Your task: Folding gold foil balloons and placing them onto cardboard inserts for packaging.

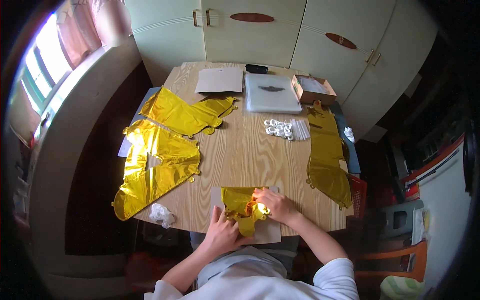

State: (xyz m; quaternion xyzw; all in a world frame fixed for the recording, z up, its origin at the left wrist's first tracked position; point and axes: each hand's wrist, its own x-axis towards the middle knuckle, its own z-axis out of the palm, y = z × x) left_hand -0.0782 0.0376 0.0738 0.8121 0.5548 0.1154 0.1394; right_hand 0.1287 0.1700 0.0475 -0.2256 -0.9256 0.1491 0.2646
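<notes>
A crumpled, partly folded gold foil balloon (246,227) lies on a grey-brown card (270,234) at the table's near edge. At its upper right, my right hand (277,206) pinches the foil with bent fingers, and an orange-tinted fold shows beside them. My left hand (223,231) rests palm down over the card's left side. Its fingers are apart, some touching the balloon's lower left edge. More flat gold foil balloons lie to the left, one farther back (175,112) and one nearer (172,165). Another long gold balloon (327,155) lies along the right edge.
White ring-like pieces (279,129) and clear straws (301,130) lie right of the middle. Behind them are a stack of clear plastic bags (270,102), a cardboard box (330,95), a grey-brown sheet (218,80) and a black object (256,69). Crumpled white tissue (162,215) sits near left.
</notes>
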